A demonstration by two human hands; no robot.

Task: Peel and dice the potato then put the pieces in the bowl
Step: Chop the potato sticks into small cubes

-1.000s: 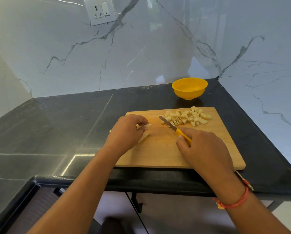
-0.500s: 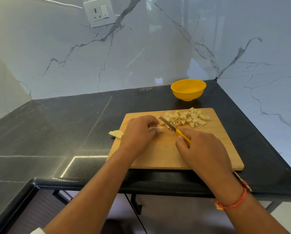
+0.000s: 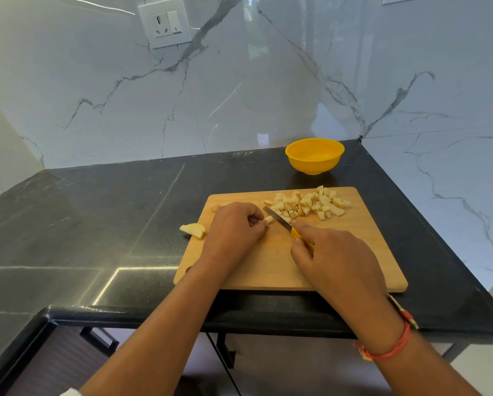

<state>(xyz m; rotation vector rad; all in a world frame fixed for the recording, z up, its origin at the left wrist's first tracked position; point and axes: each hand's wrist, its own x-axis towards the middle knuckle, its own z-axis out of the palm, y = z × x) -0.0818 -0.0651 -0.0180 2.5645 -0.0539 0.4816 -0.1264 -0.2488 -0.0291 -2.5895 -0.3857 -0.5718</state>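
Glossy black countertop [image 3: 96, 224], white veined marble walls [image 3: 239, 95], wall socket [image 3: 165, 22].

This is looking like a home kitchen. A dark polished stone counter [image 3: 96, 224] is running into a corner, and glossy white wall panels [image 3: 268, 95] veined with grey are rising behind it. A wall socket [image 3: 165, 25] with a switch is sitting above the counter. A wooden cutting board [image 3: 268, 267] is lying near the front edge, carrying diced potato [image 3: 308, 204] (pale cubes in a loose heap), and a yellow bowl [image 3: 314, 157] is standing just behind it.
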